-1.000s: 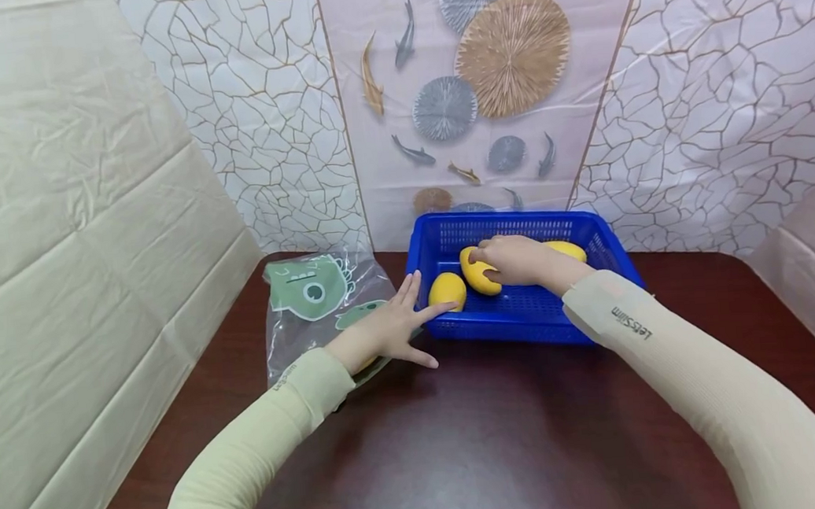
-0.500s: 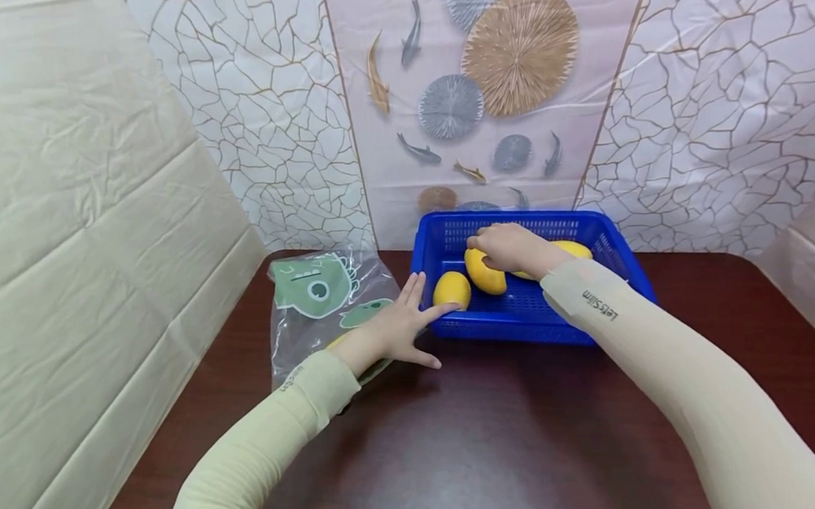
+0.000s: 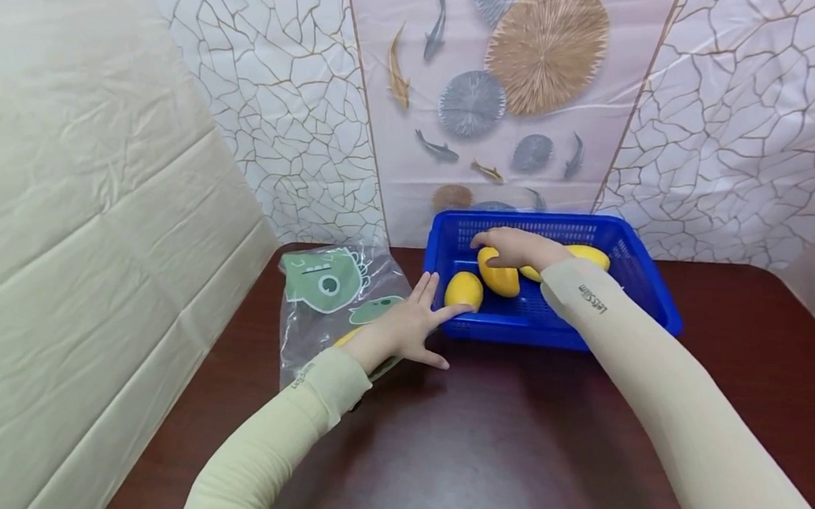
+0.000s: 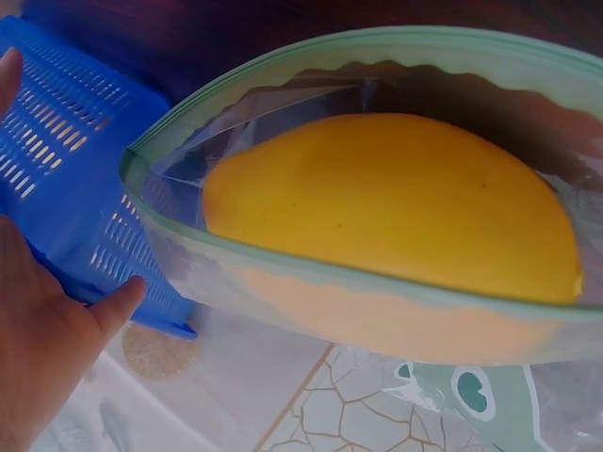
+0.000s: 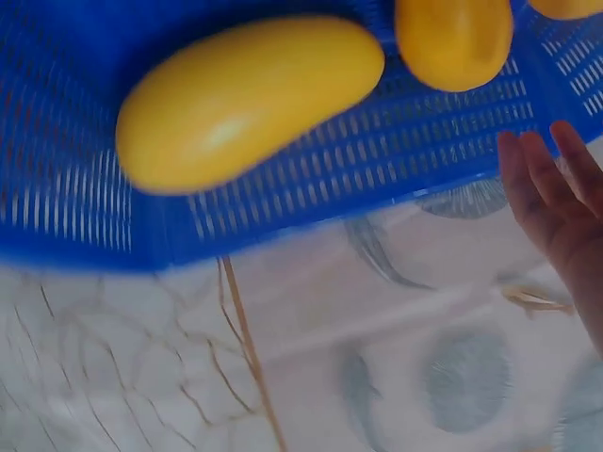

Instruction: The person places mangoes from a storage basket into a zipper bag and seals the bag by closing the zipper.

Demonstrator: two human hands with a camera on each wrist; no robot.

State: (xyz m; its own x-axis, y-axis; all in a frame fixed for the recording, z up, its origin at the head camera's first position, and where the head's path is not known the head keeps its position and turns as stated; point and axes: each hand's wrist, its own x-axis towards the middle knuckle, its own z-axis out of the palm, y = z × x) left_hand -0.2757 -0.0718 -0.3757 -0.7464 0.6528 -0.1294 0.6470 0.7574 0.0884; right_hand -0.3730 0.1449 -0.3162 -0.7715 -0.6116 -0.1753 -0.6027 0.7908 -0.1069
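My right hand (image 3: 518, 247) is over the blue basket (image 3: 526, 331), beside a yellow mango (image 3: 503, 281). In the right wrist view its fingers (image 5: 537, 179) are extended and apart from the mangoes there, including a long mango (image 5: 250, 104). Another mango (image 3: 463, 291) lies at the basket's left end, and one more (image 3: 590, 256) is at the right, partly behind my wrist. My left hand (image 3: 407, 329) spreads its fingers at the basket's left side. Under that wrist is a clear zip bag (image 3: 313, 324) with green cartoon prints; its mouth gapes around a mango (image 4: 386, 207).
Everything stands on a dark reddish-brown table (image 3: 449, 449). A patterned cloth wall (image 3: 472, 163) rises right behind the basket. A pale padded panel (image 3: 116, 251) borders the table on the left.
The view has swung left, so the scene sits further right in it. My right hand has shifted left relative to the basket over the middle mango. My left hand has stayed spread.
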